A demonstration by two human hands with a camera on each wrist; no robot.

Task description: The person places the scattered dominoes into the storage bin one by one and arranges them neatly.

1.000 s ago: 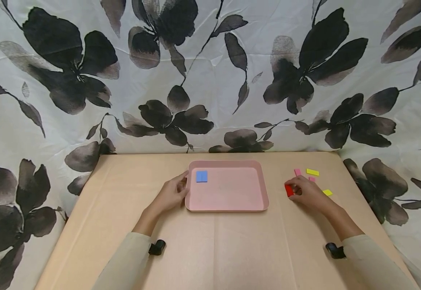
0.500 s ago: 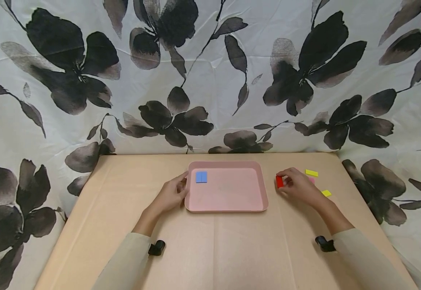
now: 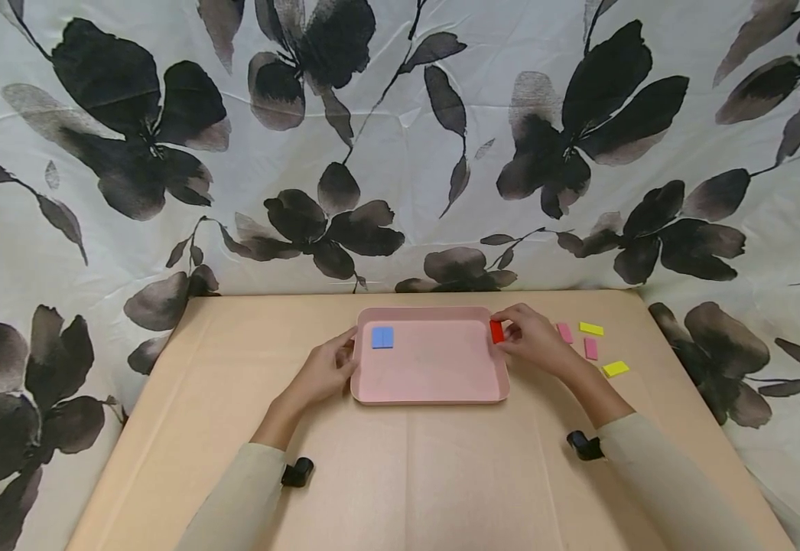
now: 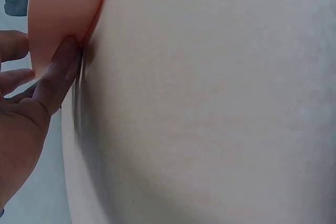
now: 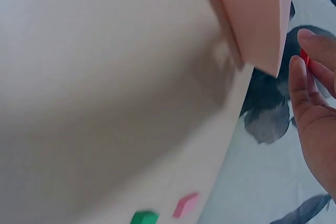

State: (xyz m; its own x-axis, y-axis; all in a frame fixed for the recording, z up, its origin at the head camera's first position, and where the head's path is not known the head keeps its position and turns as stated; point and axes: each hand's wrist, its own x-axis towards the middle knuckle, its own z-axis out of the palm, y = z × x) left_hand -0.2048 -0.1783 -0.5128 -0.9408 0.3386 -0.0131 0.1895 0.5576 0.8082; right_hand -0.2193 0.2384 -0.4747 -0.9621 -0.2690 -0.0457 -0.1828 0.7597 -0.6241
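Note:
In the head view a shallow pink tray (image 3: 434, 375) lies on the table. Two blue squares (image 3: 382, 337) sit side by side in its upper left part. My left hand (image 3: 324, 363) holds the tray's left edge; in the left wrist view its thumb (image 4: 65, 59) presses low on the outer wall while other fingertips meet the rim. My right hand (image 3: 531, 337) pinches a small red block (image 3: 496, 331) over the tray's right rim. In the right wrist view only a sliver of that block shows between thumb and fingers, raised above the rim.
Right of the tray lie two pink blocks (image 3: 590, 349) and two yellow blocks (image 3: 616, 369) on the tan table (image 3: 469, 474). A green block (image 5: 144, 217) shows low in the right wrist view. Floral cloth (image 3: 407, 145) hangs behind the table's back edge.
My right hand has carried the red block leftward from beside the loose blocks to the tray's right rim, uncovering the pink blocks. The left hand and tray have stayed put.

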